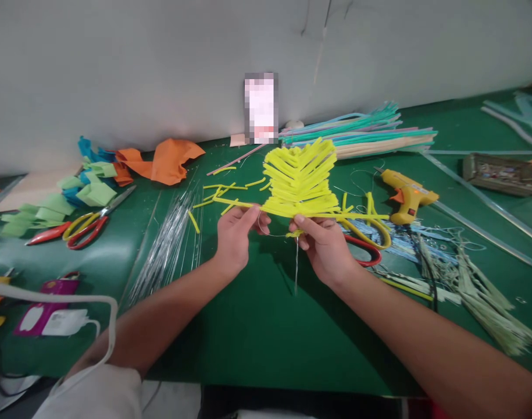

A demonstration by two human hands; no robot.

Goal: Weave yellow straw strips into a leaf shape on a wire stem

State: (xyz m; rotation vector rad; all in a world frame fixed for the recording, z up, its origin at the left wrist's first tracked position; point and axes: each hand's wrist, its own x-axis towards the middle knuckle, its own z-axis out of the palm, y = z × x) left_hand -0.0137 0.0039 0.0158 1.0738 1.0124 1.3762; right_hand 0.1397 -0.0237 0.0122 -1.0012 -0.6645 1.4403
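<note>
A yellow leaf-shaped piece made of several pipe-cleaner strips hangs above the green table. My left hand pinches its long yellow stem from the left, fingers closed. At the base of the piece my right hand is closed on the stem, and a thin wire hangs down from there. Loose yellow strip offcuts lie on the table just behind my left hand.
A yellow glue gun and red-and-yellow scissors lie right of my hands. Wire rods, other scissors, green paper squares and orange paper are left. Coloured pipe cleaners lie at the back, green bundles right.
</note>
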